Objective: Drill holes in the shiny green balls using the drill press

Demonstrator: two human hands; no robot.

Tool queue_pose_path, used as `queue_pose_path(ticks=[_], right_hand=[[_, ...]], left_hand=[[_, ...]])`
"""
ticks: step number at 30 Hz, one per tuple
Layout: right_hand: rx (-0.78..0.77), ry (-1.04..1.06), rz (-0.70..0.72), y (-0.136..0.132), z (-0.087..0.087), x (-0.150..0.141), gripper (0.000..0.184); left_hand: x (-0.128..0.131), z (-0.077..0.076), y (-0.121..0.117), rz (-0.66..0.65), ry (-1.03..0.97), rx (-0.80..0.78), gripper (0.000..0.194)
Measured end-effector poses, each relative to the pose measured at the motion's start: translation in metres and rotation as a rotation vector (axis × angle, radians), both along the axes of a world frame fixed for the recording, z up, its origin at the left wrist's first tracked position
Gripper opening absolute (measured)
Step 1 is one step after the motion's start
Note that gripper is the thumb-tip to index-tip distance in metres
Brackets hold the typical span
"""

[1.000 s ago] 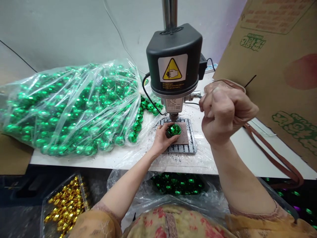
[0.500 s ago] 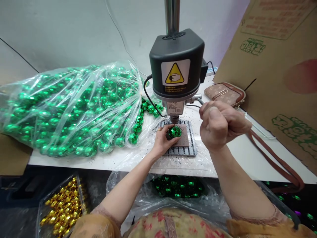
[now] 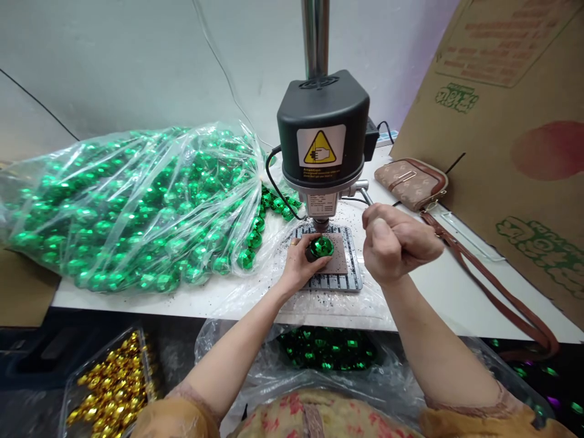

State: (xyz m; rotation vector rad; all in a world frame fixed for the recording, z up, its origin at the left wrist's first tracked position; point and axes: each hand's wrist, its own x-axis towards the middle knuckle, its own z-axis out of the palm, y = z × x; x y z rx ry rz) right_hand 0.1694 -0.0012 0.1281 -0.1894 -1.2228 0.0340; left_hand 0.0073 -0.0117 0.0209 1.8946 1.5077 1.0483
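Desk [image 3: 454, 292], near front edge — left hand [image 3: 297, 266] clamps green bead [image 3: 323, 246]; right hand [image 3: 398, 244] grips lever [image 3: 366, 196], lower now — likely feeding drill [image 3: 323, 112].

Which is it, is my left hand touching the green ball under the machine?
Touching: the head view shows the left hand gripping the green ball by its sides.

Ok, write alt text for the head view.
A person's left hand holds a green ball under a drill press; the right hand grips its lever. A bag of green balls lies to the left, a purse to the right.
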Motion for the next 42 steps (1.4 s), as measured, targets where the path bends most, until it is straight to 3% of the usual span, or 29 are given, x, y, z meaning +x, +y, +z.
queue_pose_path(ticks=[3,7,11,13,16,18,20,23,25,27,29,32,36,39,42], right_hand=[[-0.039,0.035,0.014,0.000,0.008,-0.002,0.051],[-0.183,0.150,0.057,0.001,0.039,-0.005,0.052],[-0.296,0.129,0.051,0.001,0.060,-0.004,0.051],[-0.330,0.101,0.045,0.000,0.061,-0.003,0.053],[-0.345,0.077,0.069,-0.003,0.059,0.000,0.053],[-0.328,0.085,0.088,-0.004,0.058,0.001,0.050],[-0.314,0.093,0.092,-0.003,0.057,0.002,0.047],[-0.312,0.086,0.084,-0.002,0.057,0.003,0.046],[-0.311,0.080,0.093,-0.001,0.056,0.003,0.046],[-0.302,0.084,0.104,-0.001,0.056,0.003,0.045],[-0.281,0.096,0.105,-0.002,0.056,0.002,0.043],[-0.273,0.102,0.107,-0.002,0.056,0.001,0.043],[-0.266,0.073,0.105,-0.001,0.056,0.001,0.045],[-0.257,0.072,0.100,-0.001,0.055,0.002,0.043],[-0.237,0.079,0.117,-0.001,0.055,0.001,0.043]], left_hand=[[0.000,-0.002,0.002,-0.023,-0.036,-0.010,0.054],[0.003,0.000,-0.003,-0.013,-0.112,0.019,0.047],[0.004,0.007,-0.042,0.062,-0.048,0.102,0.041],[0.002,0.005,-0.074,-0.070,-0.001,0.130,0.040],[-0.003,-0.008,-0.119,-0.446,0.175,0.199,0.046],[-0.007,-0.019,-0.136,-0.610,0.318,0.266,0.053],[-0.012,-0.025,-0.135,-0.666,0.335,0.336,0.060],[-0.026,-0.016,-0.098,-0.512,0.192,0.413,0.044],[-0.039,-0.002,-0.053,-0.229,0.161,0.404,0.020],[-0.051,0.014,0.000,0.009,0.228,0.352,0.025],[-0.060,0.025,0.051,0.034,0.382,0.287,0.040],[-0.065,0.029,0.104,-0.093,0.588,0.204,0.048],[-0.065,0.020,0.130,-0.133,0.673,0.164,0.039],[-0.069,0.015,0.132,-0.128,0.647,0.164,0.038],[-0.077,0.015,0.125,-0.035,0.515,0.133,0.042]])
